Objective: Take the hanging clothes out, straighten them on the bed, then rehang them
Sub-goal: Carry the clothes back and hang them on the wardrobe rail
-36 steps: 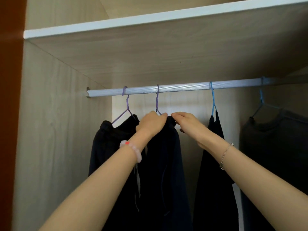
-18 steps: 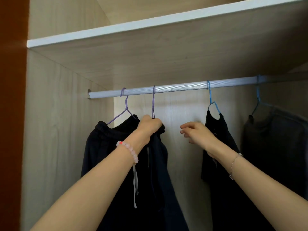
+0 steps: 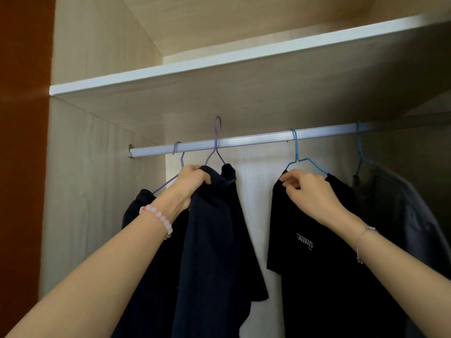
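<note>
Left hand [image 3: 192, 182]: grip closed round the neck of the navy garment [image 3: 214, 240], at the shoulder of its purple hanger [image 3: 215, 135].
Purple hanger hook: stands above the rail [image 3: 256, 138] and clear of it. Half a second ago it sat on the rail.
Navy garment: off the rail, carried by the left hand alone, hanging just in front of where it hung.
Right hand [image 3: 307, 189]: grip narrow, fingertips pinching the shoulder of the black T-shirt [image 3: 317, 264] just under its blue hanger [image 3: 296, 152]. Half a second ago this hand was open in the gap between garments, holding nothing.
Black T-shirt: on the rail, blue hook over it; white chest lettering only partly legible.
Far left: second purple hanger [image 3: 177, 150] on the rail with a dark garment [image 3: 139, 206].
Far right: far blue hanger [image 3: 358, 152] on the rail with a grey garment [image 3: 395, 196].
Shelf [image 3: 170, 71]: directly above the rail, little headroom for lifting hooks.
Bed: not in view.
Task reading: first garment unhooked and the T-shirt looks next, so removal is under way. Straightening and rehanging are not yet begun.
Risk: cloth may slide off a thin wire hanger held one-handed.
</note>
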Available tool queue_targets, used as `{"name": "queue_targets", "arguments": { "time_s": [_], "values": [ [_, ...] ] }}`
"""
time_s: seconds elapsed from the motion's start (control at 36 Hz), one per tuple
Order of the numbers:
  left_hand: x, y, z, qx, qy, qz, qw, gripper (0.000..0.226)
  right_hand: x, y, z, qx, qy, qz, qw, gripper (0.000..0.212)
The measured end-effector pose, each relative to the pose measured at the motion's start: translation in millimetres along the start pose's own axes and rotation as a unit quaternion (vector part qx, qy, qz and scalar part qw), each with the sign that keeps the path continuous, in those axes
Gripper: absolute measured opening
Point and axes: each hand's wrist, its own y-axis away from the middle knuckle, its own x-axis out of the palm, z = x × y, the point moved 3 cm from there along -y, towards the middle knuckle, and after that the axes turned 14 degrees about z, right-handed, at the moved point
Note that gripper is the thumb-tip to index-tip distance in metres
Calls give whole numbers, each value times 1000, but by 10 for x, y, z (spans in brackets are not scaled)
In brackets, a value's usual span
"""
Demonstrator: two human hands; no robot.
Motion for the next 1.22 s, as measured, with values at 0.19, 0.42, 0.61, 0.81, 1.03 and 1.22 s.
{"name": "queue_targets", "arguments": {
  "time_s": [0.19,0.42,0.61,0.81,1.03,1.22],
  "values": [
    [-249,289,-89,3,-24,-8,1000,19,294,-56,-168,46,-55,78,994,27],
    [-547,919,88,-26,12,27,999,34,676,-108,-44,36,-163,134,977,28],
    [-560,1296,320,-36,46,50,997,31,996,82,509,-15,-254,169,952,25],
    [-499,1523,599,-18,36,58,997,33,1283,362,1078,-53,-300,186,934,26],
    [-748,1818,640,-17,47,58,997,33,1359,326,1238,-20,-290,202,935,24],
    [-1217,2353,368,-1,52,61,997,35,1367,-245,1564,-28,-259,126,957,25]
  ]
}}
